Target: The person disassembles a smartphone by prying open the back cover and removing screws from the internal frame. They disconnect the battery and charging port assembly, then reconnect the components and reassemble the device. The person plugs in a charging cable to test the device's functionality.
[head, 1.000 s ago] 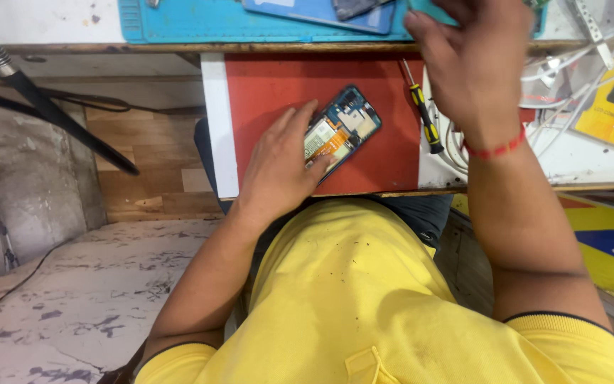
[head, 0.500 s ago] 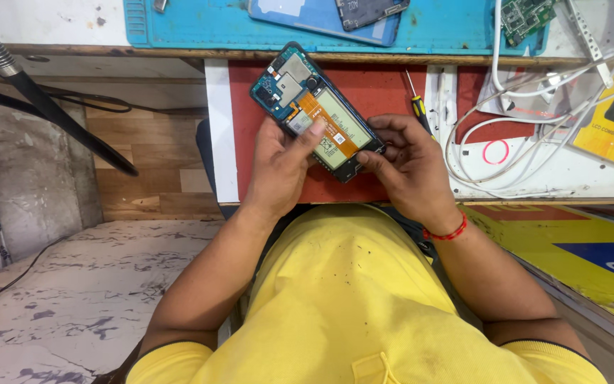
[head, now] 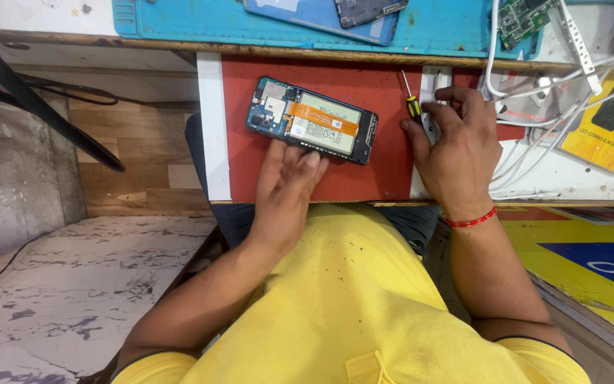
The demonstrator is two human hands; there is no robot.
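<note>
An opened phone (head: 312, 121) with its back cover off lies tilted on the red mat (head: 374, 171), showing a green board, an orange flex strip and the battery. My left hand (head: 287, 192) lies flat on the mat, its fingertips touching the phone's near edge. My right hand (head: 456, 146) rests to the right of the phone with fingers spread over a white strip. Its thumb is beside a small yellow-and-black screwdriver (head: 412, 103), which it does not grip.
A blue work mat (head: 179, 21) at the back carries another phone (head: 321, 16) and a circuit board (head: 520, 18). White cables (head: 534, 92) and a yellow package (head: 609, 124) lie to the right. A black lamp arm (head: 51, 114) crosses the left side.
Both hands held the phone close to my body half a second ago. Now it lies on the mat, my left hand only touches it, and my right hand has moved right to the screwdriver.
</note>
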